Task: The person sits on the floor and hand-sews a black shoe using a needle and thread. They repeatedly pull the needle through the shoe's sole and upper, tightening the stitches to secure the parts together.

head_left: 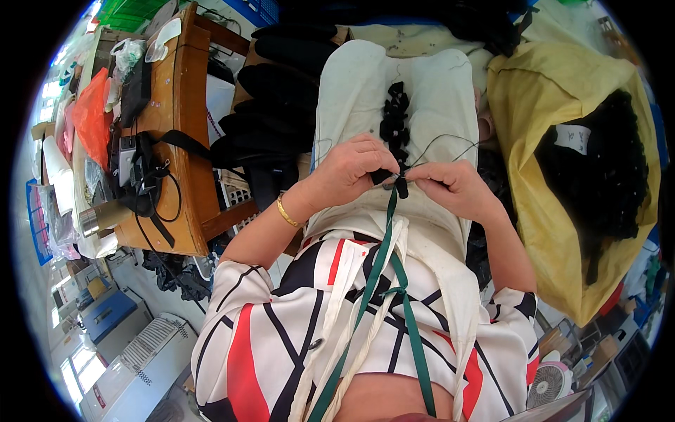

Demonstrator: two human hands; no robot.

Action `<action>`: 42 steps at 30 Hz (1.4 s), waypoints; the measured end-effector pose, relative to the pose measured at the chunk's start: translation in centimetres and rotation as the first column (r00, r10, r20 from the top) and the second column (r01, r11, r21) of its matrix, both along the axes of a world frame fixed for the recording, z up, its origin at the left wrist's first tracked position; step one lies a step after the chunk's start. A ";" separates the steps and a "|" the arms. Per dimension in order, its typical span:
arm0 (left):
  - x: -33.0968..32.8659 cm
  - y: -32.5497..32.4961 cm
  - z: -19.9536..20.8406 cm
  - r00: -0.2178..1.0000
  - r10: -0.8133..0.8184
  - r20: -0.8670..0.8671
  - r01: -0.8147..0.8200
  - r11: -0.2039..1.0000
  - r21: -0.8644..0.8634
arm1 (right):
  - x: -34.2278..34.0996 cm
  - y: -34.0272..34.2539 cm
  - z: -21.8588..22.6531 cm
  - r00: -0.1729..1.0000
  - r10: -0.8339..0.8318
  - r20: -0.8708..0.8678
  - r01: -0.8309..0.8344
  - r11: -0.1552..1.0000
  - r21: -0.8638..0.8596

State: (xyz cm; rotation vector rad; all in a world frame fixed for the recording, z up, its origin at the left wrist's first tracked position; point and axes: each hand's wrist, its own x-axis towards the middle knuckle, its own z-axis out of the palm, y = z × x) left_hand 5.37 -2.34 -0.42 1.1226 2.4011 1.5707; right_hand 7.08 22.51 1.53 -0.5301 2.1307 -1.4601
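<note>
On my lap, over a white apron (344,77), lies a row of small bunched black fabric pieces (395,119). At its near end my left hand (355,165) pinches a small black fabric piece. My right hand (457,188) is closed just beside it, thumb and forefinger pressed together near the same spot; what sits between them is too small to make out. A thin dark thread (450,138) arcs from near the fingertips out over the apron to the right. A green ribbon (382,264) runs from my neck up to just below the hands.
To the right stands a large yellow sack (524,105) holding a mass of black items (598,176). A wooden table (179,91) on the left carries a black strap, cables and bags. Dark padded items (281,84) are piled beyond my left arm. A small fan (550,385) is at lower right.
</note>
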 end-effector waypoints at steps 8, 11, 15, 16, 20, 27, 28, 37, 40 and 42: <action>0.7 -0.2 -0.7 0.989 -0.050 0.141 0.042 0.997 0.060 | 0.9 -0.4 -2.8 0.995 -0.018 0.101 0.040 0.977 -0.212; 1.2 -0.2 -1.1 0.979 -0.064 0.195 0.046 0.994 0.094 | 1.3 -0.6 -2.9 0.991 -0.017 0.134 0.048 0.972 -0.231; 1.8 -0.1 -1.1 0.963 -0.065 0.262 0.033 0.992 0.126 | 1.7 -0.9 -2.9 0.992 -0.016 0.129 0.047 0.969 -0.243; 1.8 0.0 -1.1 0.959 -0.067 0.275 0.032 0.991 0.128 | 1.7 -0.9 -2.9 0.990 -0.013 0.139 0.046 0.969 -0.242; 1.9 0.1 -1.0 0.954 -0.066 0.293 0.025 0.990 0.142 | 1.6 -1.1 -2.2 0.983 0.003 0.186 0.035 0.980 -0.198; 2.2 -0.1 -0.8 0.930 -0.087 0.356 0.048 0.992 0.116 | 0.9 -1.0 -1.9 0.950 0.056 0.309 0.002 0.983 -0.182; 2.3 0.0 -1.1 0.925 -0.088 0.369 0.048 0.992 0.118 | 1.0 -1.2 -2.0 0.952 0.053 0.301 0.001 0.984 -0.179; 2.5 0.4 -2.0 0.733 0.085 0.675 -0.102 0.995 -0.013 | 0.8 -2.2 -3.2 0.980 -0.144 -0.137 0.149 0.988 0.031; 2.3 0.3 -1.9 0.771 0.114 0.626 -0.114 0.993 -0.039 | 0.3 -2.4 -1.6 0.857 -0.027 -0.515 0.115 0.983 0.140; 2.3 0.5 -1.8 0.844 0.104 0.526 -0.096 0.994 -0.042 | 0.4 -3.0 -1.2 0.711 0.080 -0.698 0.111 0.968 0.224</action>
